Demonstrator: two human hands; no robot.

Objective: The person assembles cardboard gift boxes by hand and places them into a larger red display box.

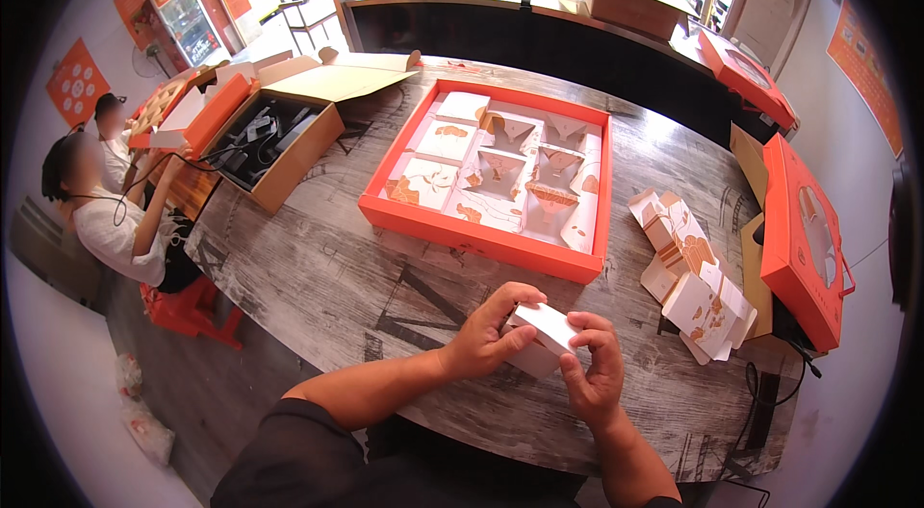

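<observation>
Between my two hands is a small white cardboard box (551, 323), held just above the near part of the table. My left hand (493, 330) grips its left side, thumb on the near face and fingers at the far edge. The fingers and thumb of my right hand (597, 368) close on its right end. Beyond them lies a large red tray box (481, 246) with small white boxes in it; some at its left are closed (438, 171), others stand open. Flat unfolded white cartons (698, 301) with brown prints are piled to the right.
A red box lid with a window and handle (804, 239) leans at the right edge by brown cardboard. An open brown carton (279, 147) with black cables stands at the left. Two people (115, 219) sit on the far left. A black-fronted counter (443, 37) runs behind the table.
</observation>
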